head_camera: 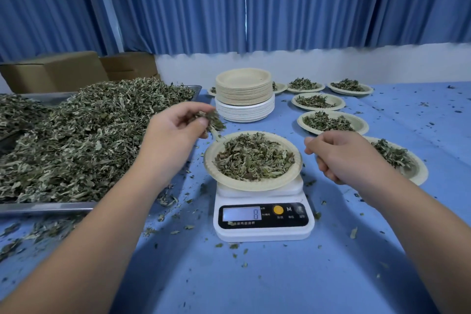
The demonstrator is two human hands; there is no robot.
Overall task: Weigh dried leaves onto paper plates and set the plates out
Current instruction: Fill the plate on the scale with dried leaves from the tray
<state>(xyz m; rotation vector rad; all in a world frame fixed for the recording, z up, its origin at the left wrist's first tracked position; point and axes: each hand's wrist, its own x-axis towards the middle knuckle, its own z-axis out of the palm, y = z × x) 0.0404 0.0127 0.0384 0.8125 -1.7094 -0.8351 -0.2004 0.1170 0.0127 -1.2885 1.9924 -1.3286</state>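
A paper plate [211, 160] heaped with dried leaves [253, 157] sits on a white digital scale [263, 233] whose display reads 8. My left hand [175, 132] hovers just left of and above the plate's rim and pinches a small tuft of dried leaves [212, 120]. My right hand [344, 153] hangs to the right of the plate with its fingers loosely curled and nothing in it. A big pile of dried leaves [84, 135] fills a metal tray [46, 208] on the left.
A tall stack of empty paper plates [244, 94] stands behind the scale. Several filled plates [331, 122] lie in rows at the right, the nearest one [418, 173] right behind my right hand. Cardboard boxes [58, 69] stand at the back left. Leaf crumbs litter the blue tablecloth [254, 275].
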